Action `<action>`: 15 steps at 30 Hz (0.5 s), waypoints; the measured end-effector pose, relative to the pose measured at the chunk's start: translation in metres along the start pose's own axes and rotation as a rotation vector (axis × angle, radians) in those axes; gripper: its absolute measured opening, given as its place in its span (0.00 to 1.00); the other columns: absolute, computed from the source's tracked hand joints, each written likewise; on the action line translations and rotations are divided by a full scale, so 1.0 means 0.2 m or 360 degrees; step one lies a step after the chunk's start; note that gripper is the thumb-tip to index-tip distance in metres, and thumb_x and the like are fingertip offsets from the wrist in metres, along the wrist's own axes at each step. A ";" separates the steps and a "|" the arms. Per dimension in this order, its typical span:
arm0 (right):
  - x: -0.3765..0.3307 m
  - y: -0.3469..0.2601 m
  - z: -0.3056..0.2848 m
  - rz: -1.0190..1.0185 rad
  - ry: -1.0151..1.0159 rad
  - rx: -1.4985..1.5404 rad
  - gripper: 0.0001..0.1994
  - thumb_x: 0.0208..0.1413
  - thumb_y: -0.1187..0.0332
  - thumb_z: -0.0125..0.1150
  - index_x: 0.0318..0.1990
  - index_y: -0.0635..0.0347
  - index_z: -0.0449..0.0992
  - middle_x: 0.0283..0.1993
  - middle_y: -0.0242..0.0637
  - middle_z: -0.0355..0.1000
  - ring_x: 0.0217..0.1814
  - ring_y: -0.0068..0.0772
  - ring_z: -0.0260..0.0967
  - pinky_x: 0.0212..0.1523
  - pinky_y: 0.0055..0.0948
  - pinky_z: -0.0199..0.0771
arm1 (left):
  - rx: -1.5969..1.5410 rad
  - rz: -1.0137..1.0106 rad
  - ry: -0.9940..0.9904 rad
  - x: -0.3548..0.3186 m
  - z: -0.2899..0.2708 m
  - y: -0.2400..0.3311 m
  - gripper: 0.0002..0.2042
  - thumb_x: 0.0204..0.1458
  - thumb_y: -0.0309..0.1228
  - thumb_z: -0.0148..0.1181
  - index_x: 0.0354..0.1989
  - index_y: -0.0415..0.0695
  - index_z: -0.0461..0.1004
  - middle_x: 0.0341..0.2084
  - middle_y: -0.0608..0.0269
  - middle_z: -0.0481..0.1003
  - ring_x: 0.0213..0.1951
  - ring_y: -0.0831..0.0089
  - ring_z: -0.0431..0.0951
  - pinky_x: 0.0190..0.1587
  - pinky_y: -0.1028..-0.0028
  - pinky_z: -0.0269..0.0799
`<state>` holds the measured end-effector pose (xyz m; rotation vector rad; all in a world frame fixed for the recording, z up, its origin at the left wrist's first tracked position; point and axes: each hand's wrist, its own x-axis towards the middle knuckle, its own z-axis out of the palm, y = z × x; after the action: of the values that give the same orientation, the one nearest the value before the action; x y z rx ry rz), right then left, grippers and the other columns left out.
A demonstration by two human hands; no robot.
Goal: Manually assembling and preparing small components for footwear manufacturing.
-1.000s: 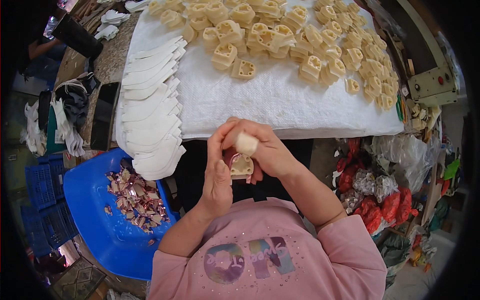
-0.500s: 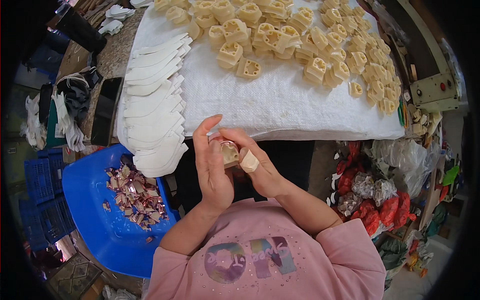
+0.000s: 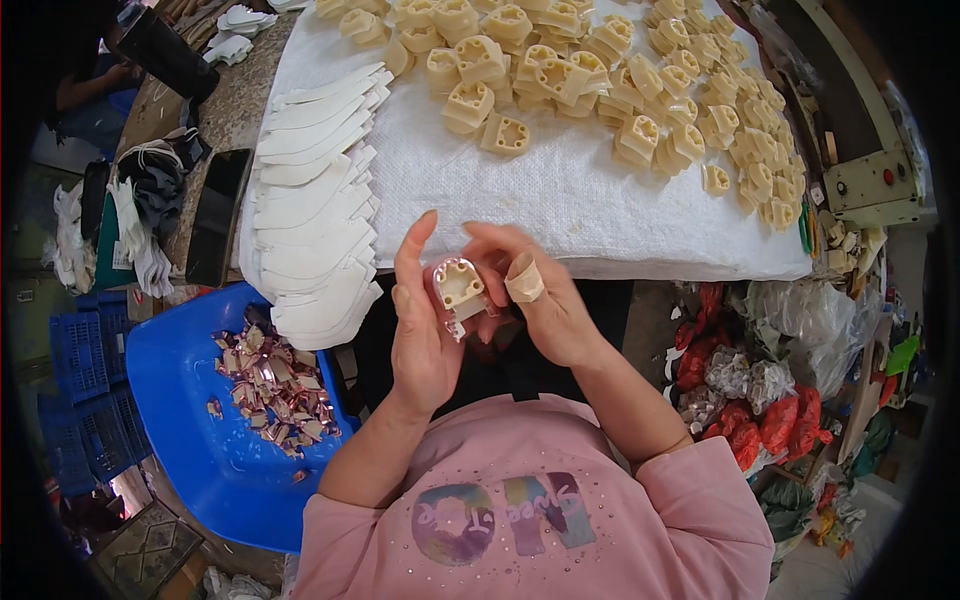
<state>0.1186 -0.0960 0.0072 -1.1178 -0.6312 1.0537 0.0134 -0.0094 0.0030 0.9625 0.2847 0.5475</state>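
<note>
Between my two hands, in front of the table's near edge, is a cream plastic part (image 3: 461, 287) with round screw posts and a shiny pink metallic edge. My left hand (image 3: 422, 348) is closed against its left side, with one finger sticking up. The fingers of my right hand (image 3: 557, 315) bend round its right side, partly hidden behind it. A beige tape wrap (image 3: 523, 279) covers my right thumb, which stands off the part.
A white woven sheet (image 3: 450, 200) covers the table, bearing a heap of cream plastic parts (image 3: 505, 134) and overlapping white curved pieces (image 3: 305, 215). Left stands a blue tub (image 3: 180, 440) with pink metallic pieces (image 3: 270, 385). Red plastic bags (image 3: 780, 415) lie right. Another person's arm (image 3: 90, 90) shows far left.
My hands have moved slightly apart, and the part has turned so its posts face up more plainly. My right hand has shifted a little right and up.
</note>
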 end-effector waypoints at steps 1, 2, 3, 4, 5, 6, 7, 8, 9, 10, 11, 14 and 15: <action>0.01 -0.02 -0.03 -0.0221 0.0077 -0.0423 0.21 0.60 0.55 0.45 0.53 0.59 0.65 0.35 0.32 0.65 0.28 0.21 0.63 0.25 0.19 0.65 | 0.0082 0.0018 -0.0037 0.00 -0.02 0.01 0.33 0.58 0.57 0.31 0.65 0.46 0.42 0.33 0.62 0.70 0.27 0.78 0.67 0.28 0.80 0.62; 0.01 -0.04 -0.06 -0.0442 0.0155 -0.0845 0.18 0.57 0.58 0.51 0.49 0.60 0.67 0.31 0.33 0.64 0.27 0.23 0.64 0.25 0.21 0.65 | 0.0084 0.0020 -0.0034 0.01 -0.03 0.01 0.33 0.58 0.57 0.31 0.65 0.46 0.42 0.33 0.62 0.70 0.27 0.78 0.67 0.28 0.80 0.62; 0.01 -0.05 -0.07 -0.0661 0.0236 -0.1268 0.15 0.55 0.62 0.56 0.45 0.61 0.69 0.27 0.34 0.63 0.27 0.25 0.64 0.25 0.23 0.65 | 0.0525 0.0207 -0.0131 0.01 -0.04 0.02 0.36 0.57 0.58 0.31 0.64 0.42 0.39 0.35 0.58 0.69 0.28 0.75 0.68 0.30 0.77 0.64; 0.01 -0.09 -0.04 -0.0582 0.0170 -0.1464 0.13 0.51 0.64 0.59 0.39 0.62 0.70 0.25 0.36 0.64 0.28 0.30 0.66 0.27 0.27 0.67 | 0.0967 0.0395 -0.0227 0.01 -0.06 0.02 0.38 0.57 0.59 0.30 0.64 0.38 0.37 0.36 0.55 0.68 0.29 0.72 0.70 0.32 0.74 0.66; 0.01 -0.12 -0.02 -0.0580 0.0169 -0.1462 0.13 0.51 0.64 0.59 0.39 0.62 0.70 0.25 0.36 0.64 0.28 0.30 0.66 0.27 0.27 0.67 | 0.1409 0.0583 -0.0323 0.01 -0.06 0.02 0.41 0.56 0.60 0.29 0.63 0.35 0.34 0.38 0.51 0.67 0.31 0.69 0.71 0.34 0.71 0.68; 0.01 -0.14 -0.02 -0.0276 0.0085 -0.1362 0.13 0.50 0.64 0.59 0.39 0.63 0.70 0.26 0.36 0.65 0.28 0.31 0.67 0.28 0.28 0.67 | 0.1453 0.0683 -0.0326 0.03 -0.05 0.03 0.43 0.55 0.59 0.37 0.62 0.30 0.35 0.40 0.47 0.66 0.34 0.65 0.72 0.39 0.68 0.68; 0.02 -0.15 -0.02 0.0025 0.0000 -0.1253 0.13 0.50 0.63 0.59 0.39 0.63 0.70 0.27 0.36 0.66 0.29 0.32 0.67 0.30 0.28 0.67 | 0.1450 0.0685 -0.0327 0.02 -0.05 0.02 0.43 0.55 0.59 0.37 0.62 0.30 0.35 0.40 0.47 0.66 0.34 0.65 0.72 0.39 0.68 0.68; 0.01 -0.10 -0.04 -0.0152 0.0080 -0.1108 0.12 0.51 0.64 0.58 0.37 0.64 0.71 0.28 0.38 0.68 0.30 0.33 0.68 0.32 0.28 0.67 | 0.1280 0.0592 -0.0258 0.02 -0.04 0.01 0.40 0.55 0.53 0.43 0.62 0.31 0.37 0.41 0.48 0.67 0.35 0.65 0.72 0.40 0.69 0.68; 0.00 -0.08 -0.04 -0.0154 0.0075 -0.1106 0.12 0.51 0.64 0.58 0.37 0.64 0.71 0.28 0.38 0.68 0.30 0.33 0.68 0.32 0.28 0.67 | 0.1117 0.0499 -0.0186 0.01 -0.03 0.00 0.38 0.56 0.48 0.49 0.62 0.31 0.40 0.41 0.48 0.67 0.36 0.66 0.73 0.40 0.70 0.69; -0.01 -0.06 -0.04 -0.0371 0.0149 -0.1026 0.12 0.52 0.64 0.57 0.37 0.65 0.71 0.28 0.40 0.68 0.30 0.33 0.68 0.32 0.28 0.67 | 0.0853 0.0451 -0.0174 0.01 -0.03 0.00 0.31 0.51 0.34 0.59 0.59 0.34 0.52 0.40 0.51 0.69 0.35 0.67 0.73 0.39 0.73 0.69; -0.01 -0.05 -0.04 -0.0586 0.0223 -0.0941 0.11 0.53 0.65 0.56 0.36 0.65 0.71 0.28 0.42 0.69 0.30 0.33 0.68 0.32 0.28 0.67 | 0.0856 0.0452 -0.0170 0.01 -0.04 0.01 0.31 0.51 0.34 0.59 0.59 0.34 0.52 0.40 0.51 0.69 0.35 0.67 0.73 0.39 0.73 0.69; 0.00 -0.05 -0.07 -0.0368 0.0170 -0.0583 0.10 0.57 0.65 0.51 0.37 0.65 0.71 0.26 0.36 0.67 0.30 0.25 0.65 0.33 0.27 0.67 | 0.0741 0.0114 0.0032 0.00 -0.04 0.03 0.22 0.40 0.22 0.65 0.46 0.38 0.67 0.34 0.59 0.70 0.33 0.72 0.72 0.36 0.76 0.69; 0.01 -0.04 -0.08 -0.0142 0.0149 -0.0264 0.10 0.58 0.65 0.49 0.37 0.64 0.71 0.26 0.32 0.67 0.30 0.23 0.64 0.32 0.26 0.66 | 0.0738 0.0111 0.0024 0.01 -0.04 0.05 0.22 0.40 0.22 0.65 0.46 0.38 0.67 0.34 0.59 0.70 0.33 0.72 0.72 0.36 0.76 0.69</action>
<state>0.1356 -0.1016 0.0099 -1.2640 -0.6966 0.8797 0.0078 0.0008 0.0078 1.4211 0.4031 0.5639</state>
